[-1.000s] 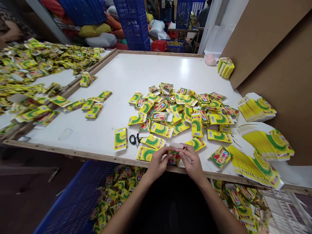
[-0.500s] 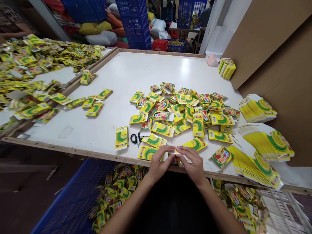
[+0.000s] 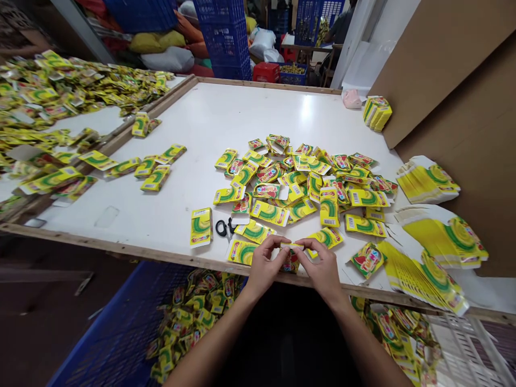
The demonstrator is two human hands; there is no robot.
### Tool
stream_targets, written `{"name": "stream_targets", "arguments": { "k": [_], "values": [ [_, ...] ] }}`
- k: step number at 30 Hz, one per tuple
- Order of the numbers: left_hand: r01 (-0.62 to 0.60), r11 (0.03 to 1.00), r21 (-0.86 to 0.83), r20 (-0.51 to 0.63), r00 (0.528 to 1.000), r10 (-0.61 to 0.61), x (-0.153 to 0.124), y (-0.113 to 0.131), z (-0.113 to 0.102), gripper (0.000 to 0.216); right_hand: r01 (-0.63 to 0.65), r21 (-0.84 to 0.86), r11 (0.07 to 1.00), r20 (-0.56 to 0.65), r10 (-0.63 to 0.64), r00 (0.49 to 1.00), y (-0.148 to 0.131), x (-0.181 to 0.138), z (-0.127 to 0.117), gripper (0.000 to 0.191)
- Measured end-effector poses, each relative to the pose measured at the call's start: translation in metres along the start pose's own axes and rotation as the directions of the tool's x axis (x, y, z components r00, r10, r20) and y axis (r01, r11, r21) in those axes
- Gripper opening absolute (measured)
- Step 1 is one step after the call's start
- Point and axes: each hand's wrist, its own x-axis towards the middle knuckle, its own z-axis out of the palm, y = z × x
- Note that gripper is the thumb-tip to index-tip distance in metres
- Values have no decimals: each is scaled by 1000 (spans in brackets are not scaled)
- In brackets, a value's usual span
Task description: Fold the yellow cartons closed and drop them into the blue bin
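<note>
At the table's front edge, my left hand (image 3: 264,266) and my right hand (image 3: 323,267) both grip one small printed carton (image 3: 290,262). Fingers and thumbs pinch its upper end from either side, where a pale flap edge shows. Just left of my left hand lies a yellow and green carton (image 3: 241,252). Another carton (image 3: 328,238) rests beyond my right fingers. Black-handled scissors (image 3: 221,228) lie partly under the cartons, their blades mostly hidden. A loose heap of similar cartons (image 3: 269,213) spreads out ahead of both hands.
Fanned stacks of flat cartons (image 3: 443,236) lie to the right, near leaning cardboard (image 3: 455,107). Under the table edge, a blue crate (image 3: 105,328) holds many cartons. A wooden strip (image 3: 169,97) divides off a large pile (image 3: 80,88) at left, where a person's arm shows.
My fingertips have drawn slightly apart along the carton's top end, and my thumbs now press there. More of its printed face shows between my hands.
</note>
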Motion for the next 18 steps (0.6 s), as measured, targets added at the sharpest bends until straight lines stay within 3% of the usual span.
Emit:
{"name": "stream_targets", "arguments": {
  "k": [6, 14, 18],
  "values": [
    [-28, 999, -42, 17, 999, 29, 1, -4, -3, 15, -16, 123, 992, 27, 13, 1000, 6, -4, 0, 16],
    [-23, 997, 74, 9, 1000, 22, 2, 4, -3, 12, -74, 92, 993, 70, 68, 995, 0, -1, -4, 14],
    [-82, 992, 92, 32, 996, 80, 1, 1, -6, 12, 15, 76, 997, 44, -19, 999, 6, -5, -2, 12]
  ]
}}
